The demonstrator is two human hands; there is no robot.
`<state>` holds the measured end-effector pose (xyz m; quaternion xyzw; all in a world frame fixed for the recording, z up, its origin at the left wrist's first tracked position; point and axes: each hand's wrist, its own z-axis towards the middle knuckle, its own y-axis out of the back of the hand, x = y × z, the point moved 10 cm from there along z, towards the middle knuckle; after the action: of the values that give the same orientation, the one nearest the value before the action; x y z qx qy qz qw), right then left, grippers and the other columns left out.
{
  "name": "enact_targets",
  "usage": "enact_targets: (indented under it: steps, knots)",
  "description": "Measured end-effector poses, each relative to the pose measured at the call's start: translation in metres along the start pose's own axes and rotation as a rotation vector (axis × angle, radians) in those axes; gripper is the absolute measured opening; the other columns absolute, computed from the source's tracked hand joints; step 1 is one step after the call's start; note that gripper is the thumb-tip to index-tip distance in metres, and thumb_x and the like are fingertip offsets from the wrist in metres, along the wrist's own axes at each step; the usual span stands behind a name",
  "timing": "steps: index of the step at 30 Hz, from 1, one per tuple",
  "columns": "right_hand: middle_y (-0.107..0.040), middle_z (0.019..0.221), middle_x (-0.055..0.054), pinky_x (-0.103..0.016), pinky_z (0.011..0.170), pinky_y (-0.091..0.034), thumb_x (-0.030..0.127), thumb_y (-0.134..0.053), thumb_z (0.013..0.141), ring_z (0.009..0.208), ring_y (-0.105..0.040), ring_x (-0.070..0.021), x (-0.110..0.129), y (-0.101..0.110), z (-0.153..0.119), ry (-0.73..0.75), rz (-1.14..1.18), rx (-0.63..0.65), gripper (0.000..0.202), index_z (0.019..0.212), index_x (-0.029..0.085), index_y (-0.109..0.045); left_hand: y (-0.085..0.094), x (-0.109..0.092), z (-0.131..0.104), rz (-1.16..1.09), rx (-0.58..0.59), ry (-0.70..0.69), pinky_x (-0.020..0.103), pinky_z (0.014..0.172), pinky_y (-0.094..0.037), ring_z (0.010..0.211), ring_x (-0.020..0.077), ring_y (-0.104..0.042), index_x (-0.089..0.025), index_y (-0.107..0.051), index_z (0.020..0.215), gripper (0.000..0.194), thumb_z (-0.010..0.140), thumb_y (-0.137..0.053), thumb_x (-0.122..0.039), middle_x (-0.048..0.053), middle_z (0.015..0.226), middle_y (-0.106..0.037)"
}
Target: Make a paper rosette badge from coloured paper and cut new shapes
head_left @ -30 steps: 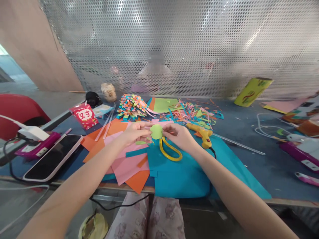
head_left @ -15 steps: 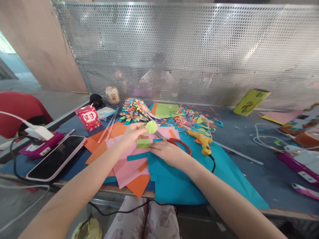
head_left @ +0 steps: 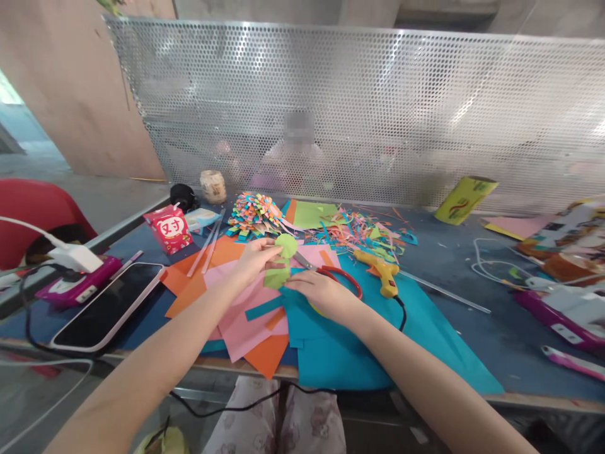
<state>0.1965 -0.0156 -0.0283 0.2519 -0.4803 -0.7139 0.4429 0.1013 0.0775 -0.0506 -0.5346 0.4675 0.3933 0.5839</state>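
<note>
My left hand (head_left: 258,257) pinches a round green paper piece (head_left: 286,246) above the pink sheets. Just below it, a small green paper piece (head_left: 275,276) touches the fingertips of my right hand (head_left: 319,289), whose fingers are pressed together. Red-handled scissors (head_left: 343,275) lie beside my right hand, partly covered by it, blades toward the round piece. Under the hands are pink paper (head_left: 250,337), orange paper (head_left: 269,360) and large blue paper (head_left: 340,362). A blue strip (head_left: 263,309) rests on the pink.
A yellow glue gun (head_left: 382,271) lies to the right. Behind are a fringed paper ball (head_left: 254,215) and paper scraps (head_left: 363,230). A phone (head_left: 111,306), a red packet (head_left: 170,230) and a purple power strip (head_left: 78,284) stand left; a yellow tube (head_left: 464,200) is back right.
The round piece now faces the camera more squarely, and the small green piece has turned more upright, its upper end nearer the round one. The view has shifted slightly.
</note>
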Motion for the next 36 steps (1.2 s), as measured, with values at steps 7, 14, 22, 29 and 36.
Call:
enact_targets:
  steps: [7,14,22,29,36]
  knots:
    - [-0.068,0.1,-0.01,-0.034,0.085,-0.052,0.011,-0.037,0.089,0.097,-0.063,-0.019,-0.028,0.031,-0.007,-0.132,0.011,-0.129,0.032,0.098,0.018,-0.067,-0.004,0.002,-0.003,-0.021,-0.015,0.063,0.025,0.054,-0.056,0.059,0.012,-0.064,-0.014,-0.053,0.073,0.012,0.068,-0.064,-0.009,-0.001,0.062,-0.061]
    - [-0.07,0.097,-0.011,-0.04,0.084,-0.052,0.019,-0.048,0.085,0.092,-0.065,-0.0238,-0.076,0.073,-0.032,-0.463,-0.125,-0.289,0.023,0.093,0.016,-0.068,-0.007,0.002,-0.005,-0.09,-0.021,0.118,0.025,0.051,-0.055,0.061,0.0159,-0.068,-0.016,-0.047,0.072,0.014,0.073,-0.058,-0.008,0.004,0.07,-0.067]
    - [-0.071,0.101,-0.009,-0.045,0.093,-0.046,0.012,-0.05,0.087,0.103,-0.06,-0.0264,0.008,-0.005,-0.013,-0.135,-0.318,0.061,0.026,0.106,0.017,-0.066,-0.01,0.001,-0.003,-0.137,0.015,0.108,0.024,0.051,-0.054,0.066,0.0182,-0.069,-0.016,-0.047,0.076,0.011,0.075,-0.052,-0.006,0.002,0.068,-0.066]
    - [-0.068,0.081,-0.01,-0.032,0.073,-0.05,0.011,-0.043,0.09,0.083,-0.06,-0.0213,0.031,0.0,-0.008,-0.019,-0.465,0.016,0.023,0.085,0.012,-0.066,-0.014,0.004,-0.004,-0.162,0.007,0.107,0.024,0.047,-0.051,0.063,0.0192,-0.069,-0.016,-0.044,0.072,0.012,0.078,-0.051,-0.009,0.002,0.064,-0.064]
    - [-0.069,0.09,-0.01,-0.034,0.079,-0.051,0.015,-0.043,0.088,0.087,-0.061,-0.0216,-0.038,0.052,-0.036,-0.38,-0.367,-0.189,0.024,0.093,0.016,-0.066,-0.007,0.001,0.001,-0.09,-0.001,0.039,0.018,0.044,-0.045,0.059,0.0132,-0.066,-0.016,-0.051,0.071,0.015,0.068,-0.065,-0.015,0.001,0.072,-0.066]
